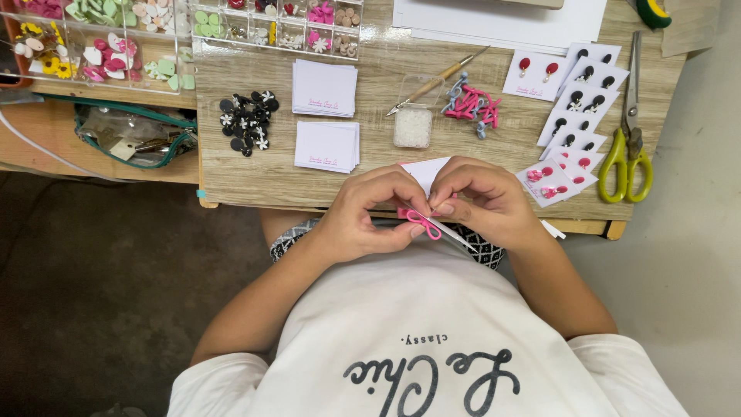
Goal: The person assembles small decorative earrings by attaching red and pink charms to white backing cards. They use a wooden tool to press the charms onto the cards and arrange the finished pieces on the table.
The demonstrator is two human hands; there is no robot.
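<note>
I see both hands meeting just off the near edge of the bench (255,181), above the lap. A pink bow-shaped earring (422,222) sits between them, pressed against a small white card (427,173) that tilts up and away toward the bench.

The left hand (363,216) pinches the bow from its left side, thumb and forefinger clenched on it. The right hand (482,197) curls over from the right, fingertips closed on the card's upper edge and touching the bow. The bow's long axis runs roughly left to right.

Both hands are equally near; the wrists angle inward and the knuckles are raised. The green-handled scissors (627,158) lie well apart, to the right.
</note>
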